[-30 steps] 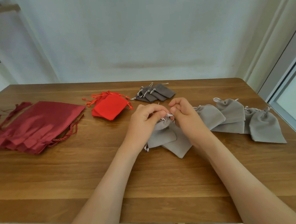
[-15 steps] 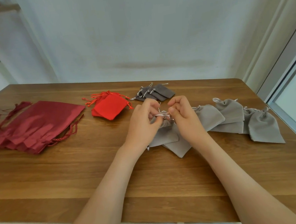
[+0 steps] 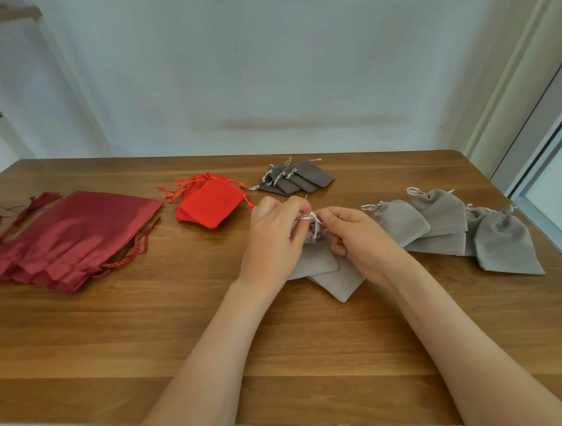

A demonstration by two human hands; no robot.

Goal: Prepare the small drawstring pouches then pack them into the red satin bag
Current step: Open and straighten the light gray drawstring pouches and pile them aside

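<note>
The hands have lifted the white drawstring (image 3: 310,219) between them. Left hand (image 3: 274,244) and right hand (image 3: 361,243) each have a pinching grip on it, over two light grey pouches (image 3: 343,284) on the worktop (image 3: 180,325). Pulling both ends evenly should close the neck cleanly. Five further pouches (image 3: 506,246) lie right; beyond, about four dark grey pouches (image 3: 303,176) and a stack of red pouches (image 3: 210,202). The red satin bags (image 3: 69,240), too overlapped to count, sit far left.

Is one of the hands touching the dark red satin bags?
No: left hand and right hand both pinch the drawstring of a light grey pouch, well apart from the dark red satin bags.

Satin bags (image 3: 66,240) left of pouches (image 3: 445,221)
</note>
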